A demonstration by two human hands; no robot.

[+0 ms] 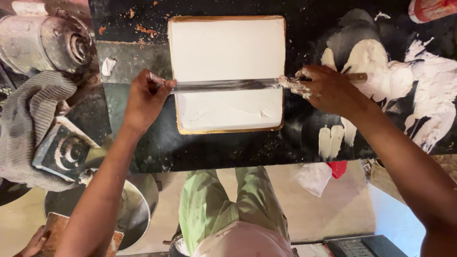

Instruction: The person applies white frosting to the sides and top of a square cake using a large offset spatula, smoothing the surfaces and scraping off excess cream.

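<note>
Left hand (145,97) pinching blade tip of long spatula (223,85) | right hand (326,89) closed on its handle end, cream-smeared | spatula flat across white-iced rectangular cake (223,47) | cake on black worktop (214,150), white cream smears (428,90) to right

Two bare forearms, no sleeves, watch or bracelet anywhere along them. Left hand (144,97) clean; right hand (326,88) smeared with white paste over the fingers (299,85) and knuckles, with what may be a thin ring on one finger, too small to tell. Below, loose light-green trousers (223,204) creased over both legs, and a pale pink garment (243,242) at the waist, soft and unpatterned.
</note>
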